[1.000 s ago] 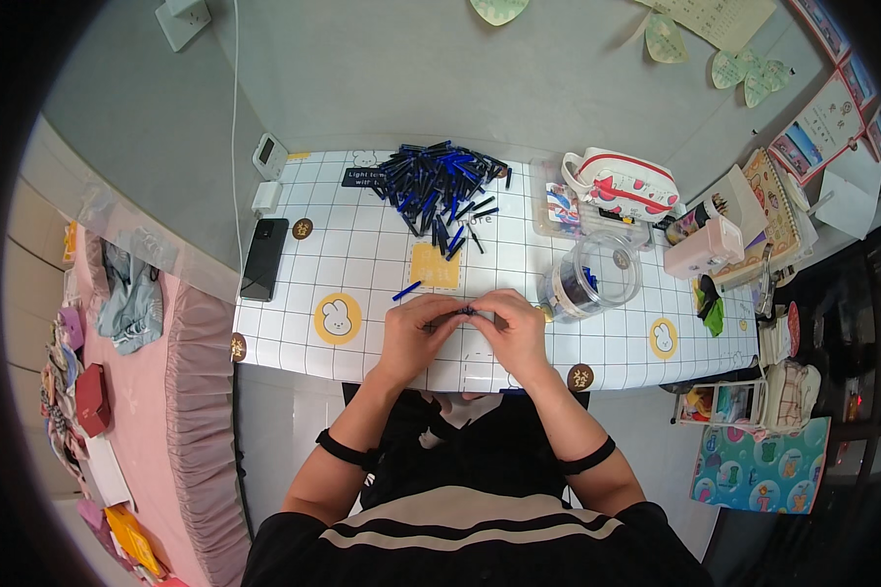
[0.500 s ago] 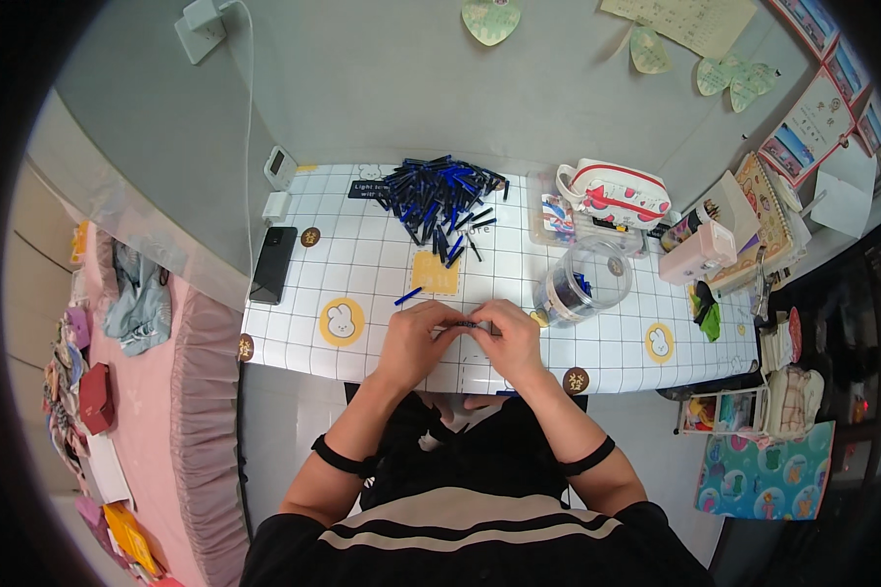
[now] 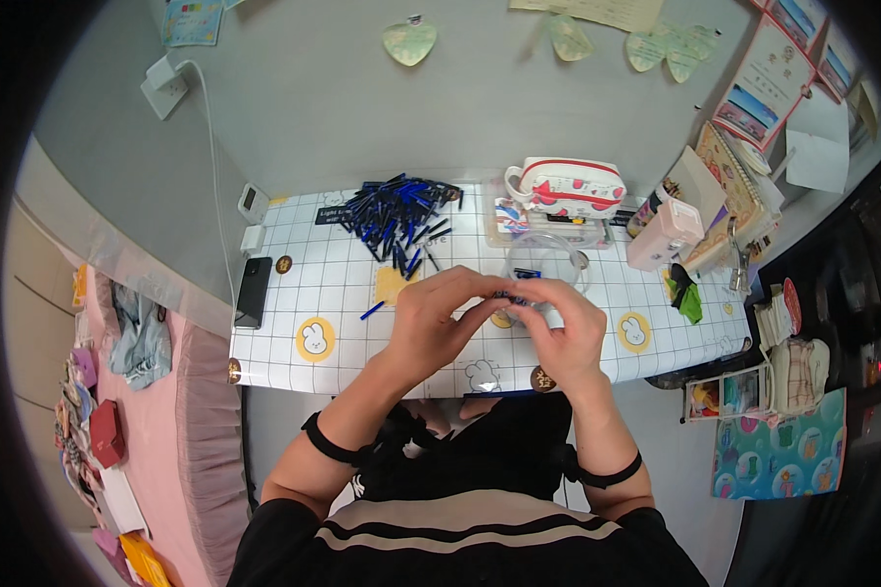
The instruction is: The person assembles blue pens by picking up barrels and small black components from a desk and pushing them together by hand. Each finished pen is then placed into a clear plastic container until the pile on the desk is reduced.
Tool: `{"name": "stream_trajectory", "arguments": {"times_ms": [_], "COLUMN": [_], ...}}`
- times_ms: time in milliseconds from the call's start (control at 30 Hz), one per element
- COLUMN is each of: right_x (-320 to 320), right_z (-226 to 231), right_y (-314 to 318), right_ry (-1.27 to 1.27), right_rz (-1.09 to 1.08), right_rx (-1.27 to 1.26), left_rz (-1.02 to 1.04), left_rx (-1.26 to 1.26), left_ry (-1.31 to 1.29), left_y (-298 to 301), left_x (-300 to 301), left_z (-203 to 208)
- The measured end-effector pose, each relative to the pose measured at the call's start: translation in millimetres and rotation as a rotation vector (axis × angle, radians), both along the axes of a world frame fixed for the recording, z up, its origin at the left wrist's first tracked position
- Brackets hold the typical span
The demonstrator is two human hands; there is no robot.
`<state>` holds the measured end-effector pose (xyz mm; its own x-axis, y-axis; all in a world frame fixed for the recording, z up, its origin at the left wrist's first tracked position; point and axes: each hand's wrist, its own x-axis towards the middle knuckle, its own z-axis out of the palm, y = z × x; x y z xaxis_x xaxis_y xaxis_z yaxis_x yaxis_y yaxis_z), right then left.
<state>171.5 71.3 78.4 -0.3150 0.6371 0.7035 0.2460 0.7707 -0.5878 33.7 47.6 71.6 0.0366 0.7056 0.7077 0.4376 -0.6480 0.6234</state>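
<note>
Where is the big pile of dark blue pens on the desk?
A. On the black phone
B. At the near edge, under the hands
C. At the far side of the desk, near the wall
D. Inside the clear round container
C: the pile of dark blue pens lies at the back of the white grid desk by the wall, beyond both hands and apart from the clear round container.

1. Pen (image 3: 512,298) pinched in my fingers: dark, glossy plastic.
2. Jar (image 3: 546,266): clear, shiny plastic.
3. Table (image 3: 343,284): smooth white gridded cover.
4. Pouch (image 3: 565,188): soft cloth.
5. Phone (image 3: 254,291): glossy black.
</note>
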Motion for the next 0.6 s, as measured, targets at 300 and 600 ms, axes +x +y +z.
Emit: {"name": "stream_trajectory", "arguments": {"times_ms": [300,600], "right_x": [14.8,17.1], "right_z": [2.7,-2.6], "right_y": [16.1,24.8], "right_ry": [0.010,-0.083], "right_rz": [-0.108,-0.124], "right_rx": [0.023,0.143], "left_rz": [-0.021,0.029], "left_rx": [0.079,0.145], "left_ry": [-0.022,0.059], "left_y": [26.3,36.1], "left_x": [17.5,18.6], "left_z": [-2.0,-9.6]}}
